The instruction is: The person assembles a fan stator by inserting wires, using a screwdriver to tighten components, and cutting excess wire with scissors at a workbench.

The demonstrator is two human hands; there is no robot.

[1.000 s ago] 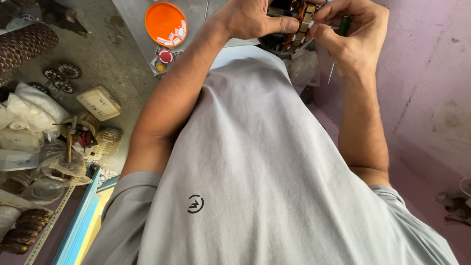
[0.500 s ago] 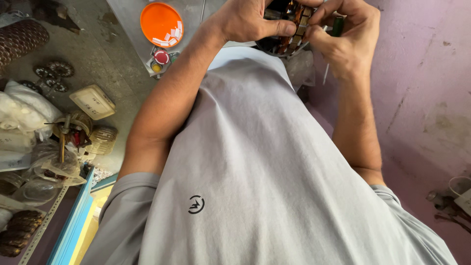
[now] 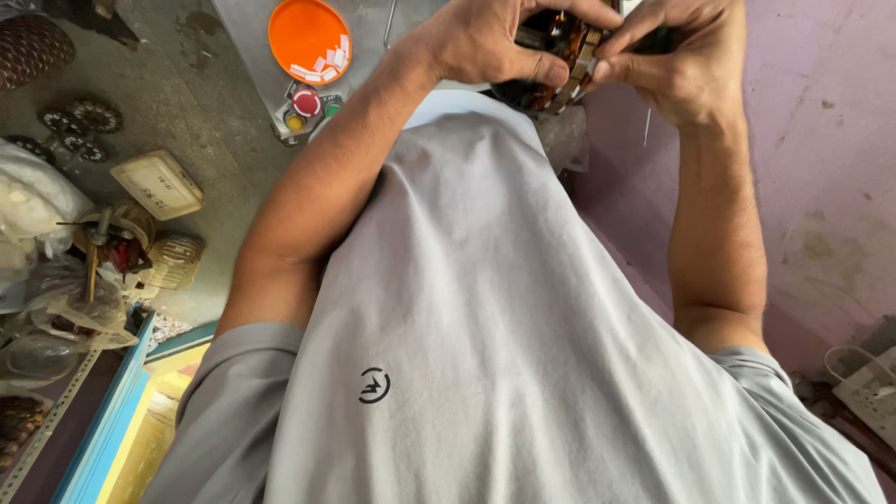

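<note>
My left hand (image 3: pixel 495 42) and my right hand (image 3: pixel 686 65) meet at the top of the view, above my grey shirt (image 3: pixel 485 308). Both grip a dark motor part with copper-coloured windings (image 3: pixel 558 58). The left thumb and fingers wrap its left side. The right fingertips pinch at its right edge, touching the left thumb. Much of the part is hidden by the fingers and cut off by the frame's top edge. A thin wire (image 3: pixel 646 126) hangs below my right hand.
An orange round dish (image 3: pixel 299 23) with small white pieces lies on a grey surface at the top left, next to a small box with coloured buttons (image 3: pixel 304 106). A beige box (image 3: pixel 157 184), gears (image 3: pixel 79 117) and bagged clutter are at the left. A pink wall (image 3: pixel 821 140) is on the right.
Both hands stay on the motor part and have drifted slightly towards the frame's top. The right fingertips have closed in against the left thumb. The view has shifted a little.
</note>
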